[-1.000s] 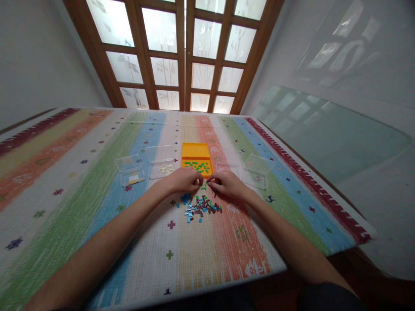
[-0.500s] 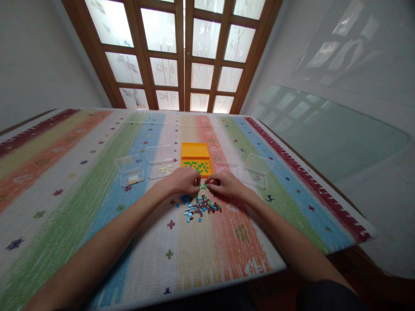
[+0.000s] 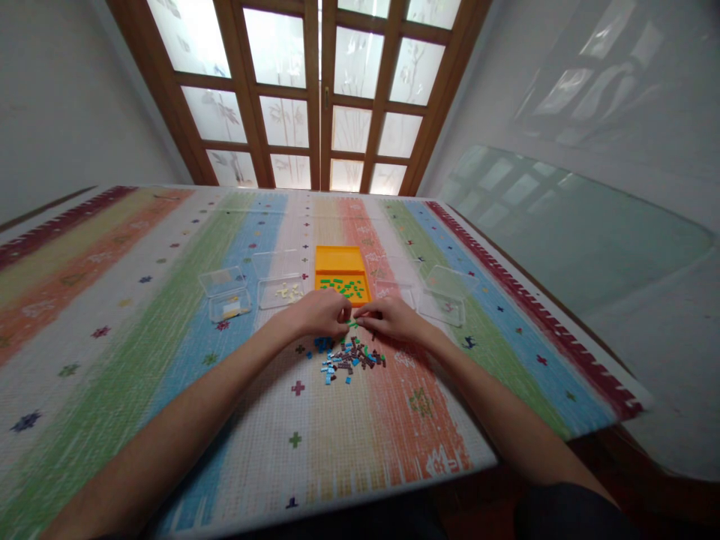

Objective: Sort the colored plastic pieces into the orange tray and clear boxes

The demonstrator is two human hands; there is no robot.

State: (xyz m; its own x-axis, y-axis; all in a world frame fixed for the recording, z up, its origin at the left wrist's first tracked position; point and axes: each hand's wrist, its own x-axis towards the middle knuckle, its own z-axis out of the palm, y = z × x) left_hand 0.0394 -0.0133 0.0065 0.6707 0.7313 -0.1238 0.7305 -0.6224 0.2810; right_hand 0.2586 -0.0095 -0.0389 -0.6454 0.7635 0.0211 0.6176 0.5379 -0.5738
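Observation:
My left hand (image 3: 323, 311) is closed, its fingertips curled down at the front edge of the yellow box (image 3: 340, 259). Facing it from the other side, my right hand (image 3: 391, 319) pinches thumb and fingers together; whatever is between them is too small to make out. A few small green bricks (image 3: 353, 324) show in the gap between the hands. Just nearer lies a loose pile of small brown, blue and green bricks (image 3: 355, 356). The open yellow box holds several green bricks (image 3: 340, 285).
Left of the yellow box stand a clear box with cream pieces (image 3: 275, 304) and another clear box (image 3: 229, 307) with a few small items. On the right are more open clear boxes (image 3: 442, 309). A striped cloth (image 3: 241, 420) covers the table; its front edge is close to me.
My right hand's fingers have come slightly closer to the left hand and the green bricks between them. The view has shifted very slightly; the boxes and pile stay put.

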